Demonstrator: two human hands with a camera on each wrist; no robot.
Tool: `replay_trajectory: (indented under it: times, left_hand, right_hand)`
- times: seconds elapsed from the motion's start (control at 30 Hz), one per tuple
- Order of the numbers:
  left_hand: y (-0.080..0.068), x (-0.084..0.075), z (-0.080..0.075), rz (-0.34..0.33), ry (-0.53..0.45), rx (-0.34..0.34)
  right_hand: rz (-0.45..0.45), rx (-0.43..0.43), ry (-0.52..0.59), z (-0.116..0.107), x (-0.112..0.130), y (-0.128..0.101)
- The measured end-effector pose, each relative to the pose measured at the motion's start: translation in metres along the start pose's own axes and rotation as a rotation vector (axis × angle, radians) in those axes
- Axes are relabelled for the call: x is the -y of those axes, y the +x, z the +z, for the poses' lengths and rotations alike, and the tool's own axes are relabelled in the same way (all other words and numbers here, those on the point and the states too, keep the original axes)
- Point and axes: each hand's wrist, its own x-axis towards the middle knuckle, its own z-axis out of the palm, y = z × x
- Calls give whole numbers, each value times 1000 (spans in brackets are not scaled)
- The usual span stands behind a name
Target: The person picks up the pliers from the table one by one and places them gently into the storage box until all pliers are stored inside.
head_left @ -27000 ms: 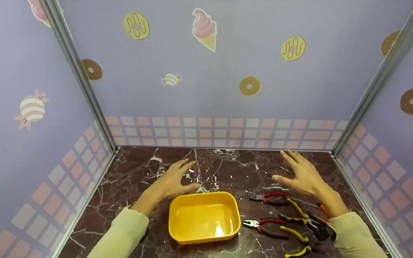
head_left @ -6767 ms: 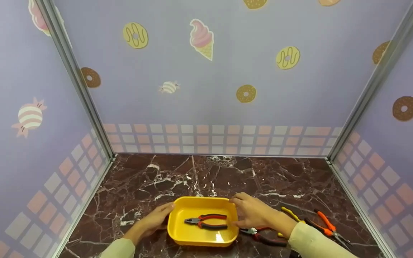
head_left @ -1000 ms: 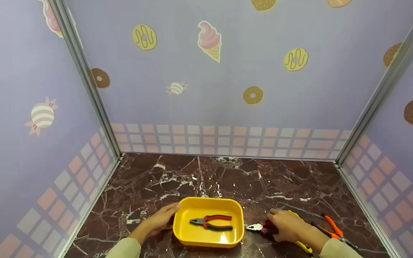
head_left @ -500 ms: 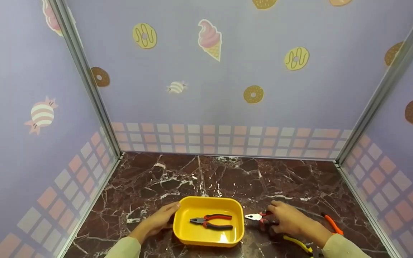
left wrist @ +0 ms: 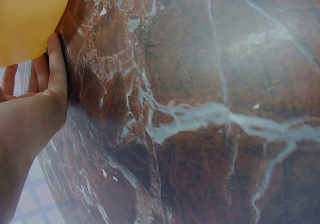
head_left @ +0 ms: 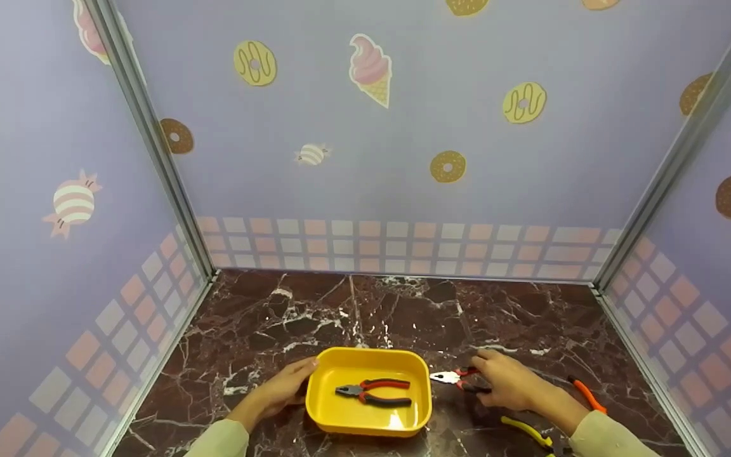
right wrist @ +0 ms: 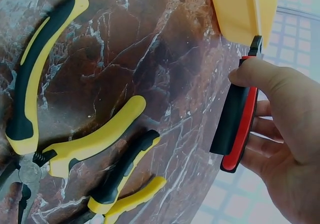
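Note:
A yellow plastic box (head_left: 365, 428) stands on the marble-patterned tabletop, holding one pair of red-and-black pliers (head_left: 363, 392). At its left side my left hand (head_left: 280, 387) touches the outer wall and rim with its fingertips; the left wrist view shows the fingers extended against the box (left wrist: 35, 18). Just right of the box, my right hand (head_left: 510, 382) grips a second pair of red-and-black combination pliers (head_left: 445, 377) by the handles, silver nose toward the box. In the right wrist view the thumb presses on those pliers (right wrist: 242, 119), fingers behind. They appear raised off the table.
Two pairs of yellow-and-black pliers, one larger (right wrist: 30, 174) and one smaller (right wrist: 120, 184), lie on the table near the right hand. Beyond the right wrist an orange handle (head_left: 589, 395) shows, partly covered by the arm. Patterned walls (head_left: 403, 244) enclose the table.
My right hand has moved away from me and slightly left, carrying the gripped pliers toward the box. Earlier it released the first pliers inside the box. My left hand stays at the box.

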Motion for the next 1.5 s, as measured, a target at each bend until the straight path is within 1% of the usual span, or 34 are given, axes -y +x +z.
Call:
replay_trajectory:
  times: [0.17, 0.33, 0.5, 0.77, 0.93, 1.03, 1.2, 1.33, 1.5]
  left_hand:
    - [-1, 0, 0, -7, 3, -12]
    - [-1, -2, 0, -10, 5, -17]
    - [-2, -2, 0, -9, 5, -16]
    - [1, 2, 0, 8, -11, -14]
    - [1, 1, -3, -15, 3, -4]
    - [0, -1, -3, -30, 8, -4]
    - [0, 0, -1, -20, -7, -2]
    - [0, 0, 0, -9, -11, -5]
    - [0, 0, -1, -20, -8, -14]
  right_hand:
    - [3, 1, 17, -2, 2, 0]
    - [-6, -16, 32, -4, 2, 0]
    - [-21, -27, 15, -5, 0, 1]
    - [-20, -40, -13, -7, 1, 2]
    - [-36, -58, -7, -7, -1, 4]
    - [-27, -58, -8, -8, -1, 6]
    - [6, -38, -1, -11, 3, 12]
    - [-18, -60, 10, -9, 7, 16]
    - [-59, -92, -7, -6, 11, 23]
